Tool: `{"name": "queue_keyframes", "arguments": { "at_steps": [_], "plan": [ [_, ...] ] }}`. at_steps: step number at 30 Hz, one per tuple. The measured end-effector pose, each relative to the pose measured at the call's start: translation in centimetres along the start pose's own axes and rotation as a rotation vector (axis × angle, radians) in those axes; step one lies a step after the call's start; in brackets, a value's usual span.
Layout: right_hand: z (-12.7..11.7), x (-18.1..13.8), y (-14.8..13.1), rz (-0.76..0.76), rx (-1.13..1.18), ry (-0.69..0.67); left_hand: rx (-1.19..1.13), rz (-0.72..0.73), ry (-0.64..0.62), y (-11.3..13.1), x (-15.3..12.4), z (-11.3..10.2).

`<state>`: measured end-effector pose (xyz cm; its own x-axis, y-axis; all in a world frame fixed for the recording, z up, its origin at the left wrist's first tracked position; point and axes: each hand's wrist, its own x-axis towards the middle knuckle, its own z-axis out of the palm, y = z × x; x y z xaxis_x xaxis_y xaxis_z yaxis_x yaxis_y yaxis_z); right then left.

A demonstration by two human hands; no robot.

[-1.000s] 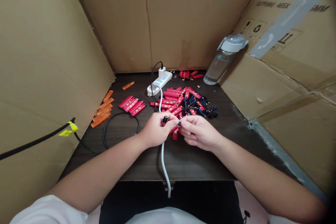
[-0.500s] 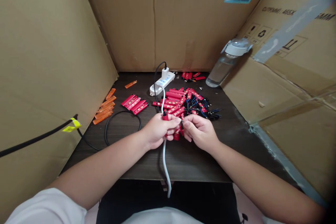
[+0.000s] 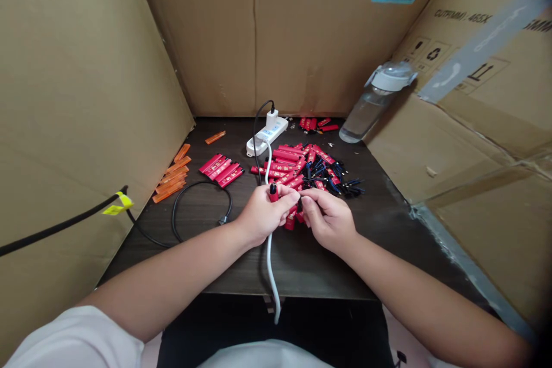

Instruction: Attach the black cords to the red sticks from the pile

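Observation:
My left hand (image 3: 266,215) is closed around a slim red case (image 3: 273,195), whose black end sticks up above the fingers. My right hand (image 3: 330,215) is closed in a pinch, its fingertips meeting those of the left hand. A small dark piece (image 3: 301,200) shows between the fingertips, too small to make out. Just beyond the hands lies a loose pile of red cases (image 3: 287,155) with gold print. Thin black and blue pieces (image 3: 319,171) are mixed into its right side. Left of the pile, several red cases (image 3: 221,169) lie side by side in a row.
Orange strips (image 3: 172,175) lie at the left. Behind the pile stands a white power strip (image 3: 267,137); its white cable (image 3: 271,264) runs under my left hand. A black cable (image 3: 173,213) loops at left. A water bottle (image 3: 366,109) leans right. Cardboard walls (image 3: 224,40) surround the table.
Both hands stay in nearly the same place. My left hand has turned slightly, showing more of the case's black end. The right fingers have straightened a little towards the left fingertips.

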<state>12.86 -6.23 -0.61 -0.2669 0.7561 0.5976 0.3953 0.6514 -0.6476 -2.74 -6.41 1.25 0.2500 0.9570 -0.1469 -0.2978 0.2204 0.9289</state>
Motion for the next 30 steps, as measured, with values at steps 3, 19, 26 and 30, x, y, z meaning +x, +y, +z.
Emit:
{"name": "queue_keyframes", "arguments": {
  "at_steps": [3,19,26,30],
  "plan": [
    [0.1,0.3,-0.2,-0.073,-0.08,0.022,0.064,0.055,0.02,-0.1,0.0,0.1],
    [0.0,0.5,-0.6,0.07,-0.12,0.009,-0.225,-0.107,0.021,0.0,0.3,0.0],
    [-0.5,0.2,-1.1,0.19,0.042,-0.016,-0.298,-0.199,-0.1,0.4,0.2,-0.4],
    [-0.7,0.2,-1.0,0.172,0.054,-0.027,-0.224,-0.12,-0.083,0.2,0.3,-0.4]
  ]
}}
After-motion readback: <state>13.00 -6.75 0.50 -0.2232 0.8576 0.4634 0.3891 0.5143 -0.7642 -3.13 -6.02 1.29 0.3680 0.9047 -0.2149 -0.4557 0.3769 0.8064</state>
